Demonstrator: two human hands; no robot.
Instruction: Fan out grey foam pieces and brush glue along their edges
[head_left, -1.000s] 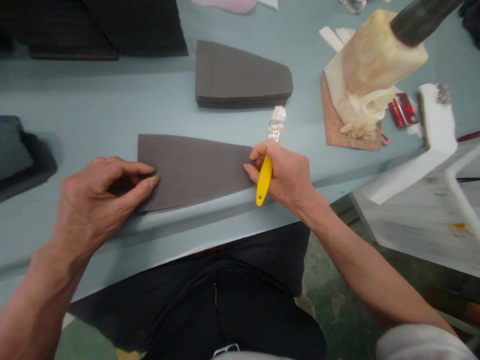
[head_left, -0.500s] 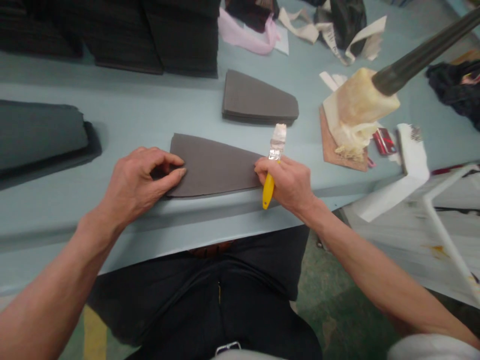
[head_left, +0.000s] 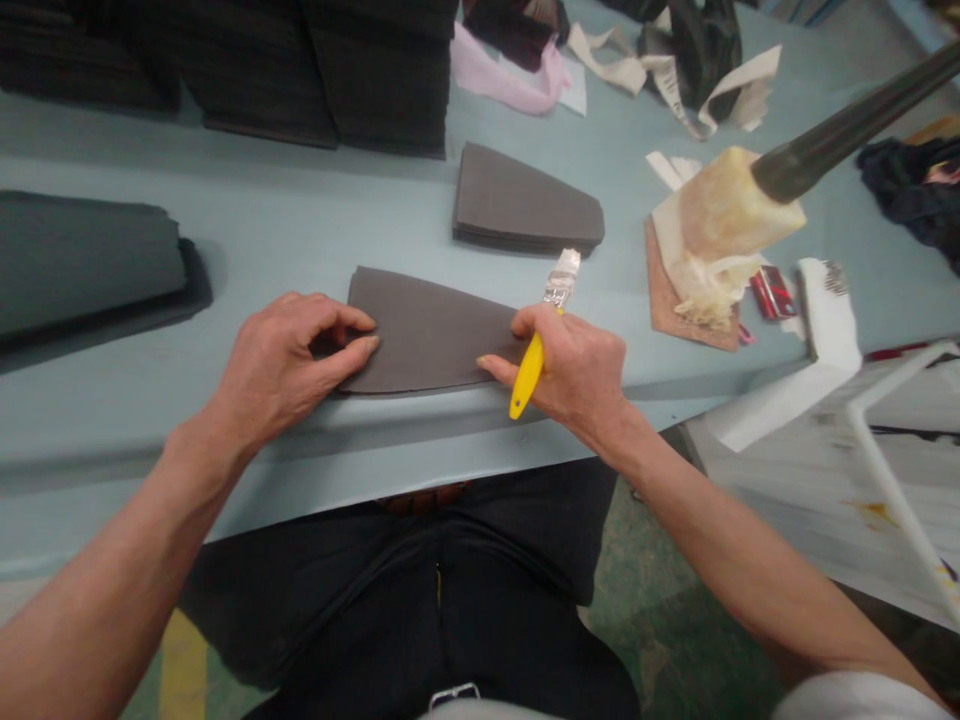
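A dark grey tapered panel (head_left: 431,335) lies flat near the table's front edge. My left hand (head_left: 292,345) pinches its wide left end between thumb and fingers. At the narrow right end is my right hand (head_left: 574,360), thumb stretched over the panel and fingertips at its edge. That hand also holds a paintbrush (head_left: 529,375) with a yellow handle, its whitish bristles pointing away from me. Just behind lies a stack of similar grey panels (head_left: 529,195).
Dark green panels (head_left: 82,265) lie at the left, tall black stacks (head_left: 382,75) at the back. On the right, a pale glue-crusted container (head_left: 724,205) with a dark tube stands on a brown board (head_left: 667,300), near a red packet (head_left: 772,292) and white strip (head_left: 829,320).
My right thumb has spread leftward over the panel, and the brush has tilted further in that hand. My left hand keeps its pinch; the whole view has shifted slightly.
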